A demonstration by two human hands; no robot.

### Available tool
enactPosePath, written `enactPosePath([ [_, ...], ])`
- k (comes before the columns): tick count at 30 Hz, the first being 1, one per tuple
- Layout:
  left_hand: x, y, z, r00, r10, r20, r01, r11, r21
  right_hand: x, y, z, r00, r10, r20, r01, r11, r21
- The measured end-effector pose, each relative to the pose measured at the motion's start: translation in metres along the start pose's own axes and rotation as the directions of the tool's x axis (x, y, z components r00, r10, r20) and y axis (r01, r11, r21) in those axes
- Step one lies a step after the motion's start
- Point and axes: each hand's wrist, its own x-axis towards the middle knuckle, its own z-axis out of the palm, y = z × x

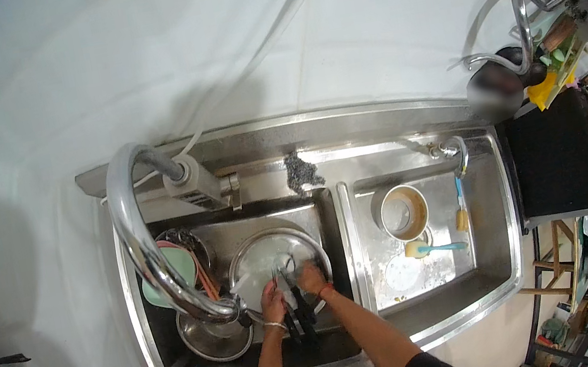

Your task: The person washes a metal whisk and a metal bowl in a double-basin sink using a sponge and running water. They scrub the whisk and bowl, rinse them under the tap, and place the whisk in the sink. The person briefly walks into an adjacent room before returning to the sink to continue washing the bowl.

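A large round steel bowl (251, 256) with cloudy water stands in the left basin of a double steel sink (361, 266). My left hand (273, 303) is at its near edge, fingers closed on a thin metal utensil whose kind I cannot tell. Just right of it my right hand (310, 278) is over the bowl, partly blurred; what it grips is unclear. Between the hands, several black-handled utensils (302, 306) lean over the bowl's near rim. A smaller steel bowl (218, 338) sits to the left, under the curved chrome faucet (132, 235).
Left in the basin are a pale green bowl (181, 262) and reddish sticks. The right basin holds a steel pot (402, 212) and blue-handled brushes (441, 248). A steel scrubber (301, 173) lies on the ledge. A black box-like object (551, 156) stands right of the sink.
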Motion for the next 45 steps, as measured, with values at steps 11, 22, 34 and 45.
enactPosePath([
  [11,0.026,-0.036,0.009,0.967,0.253,-0.028,-0.249,0.962,0.111,-0.079,-0.103,-0.119,0.993,-0.077,-0.088,0.115,0.775,0.621],
  [22,-0.031,-0.002,0.031,0.916,0.330,0.229,-0.398,0.821,0.409,-0.056,-0.126,-0.113,0.992,0.036,-0.121,0.033,0.851,0.524],
  [34,-0.051,0.023,-0.008,0.994,-0.067,-0.089,0.071,0.997,0.042,-0.019,-0.097,-0.089,0.971,0.064,-0.231,0.012,0.951,0.310],
  [45,-0.050,0.037,-0.005,0.991,-0.126,0.034,0.128,0.991,-0.048,-0.018,-0.051,-0.019,0.999,0.046,0.010,-0.046,0.997,-0.068],
])
